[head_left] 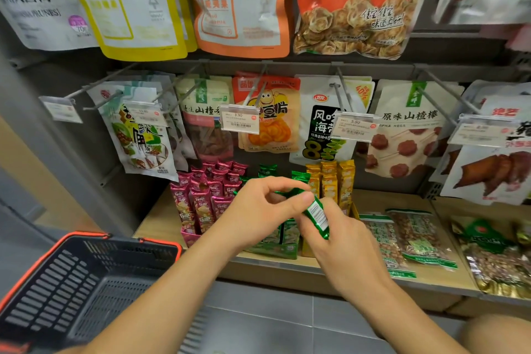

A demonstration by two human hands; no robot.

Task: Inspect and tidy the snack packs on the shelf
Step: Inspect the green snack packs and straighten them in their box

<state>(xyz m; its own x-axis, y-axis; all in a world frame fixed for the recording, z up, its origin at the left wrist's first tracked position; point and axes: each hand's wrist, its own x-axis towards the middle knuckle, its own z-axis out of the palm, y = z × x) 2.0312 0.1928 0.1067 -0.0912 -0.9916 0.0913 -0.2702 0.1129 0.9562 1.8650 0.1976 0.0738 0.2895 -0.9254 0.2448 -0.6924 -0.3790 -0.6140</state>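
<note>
A small green snack pack (315, 214) with a white barcode label is held between both hands in front of the shelf. My left hand (267, 207) pinches its upper end with thumb and fingers. My right hand (339, 238) grips its lower end. Behind the hands, display boxes on the wooden shelf (161, 215) hold upright magenta packs (201, 198), green packs (283, 234) and yellow packs (330, 181). Part of the green box is hidden by my hands.
A black basket with an orange rim (71, 282) hangs at lower left. Flat peanut bags (413, 236) lie on the shelf to the right. Hanging snack bags and price tags (240, 122) on metal hooks fill the wall above.
</note>
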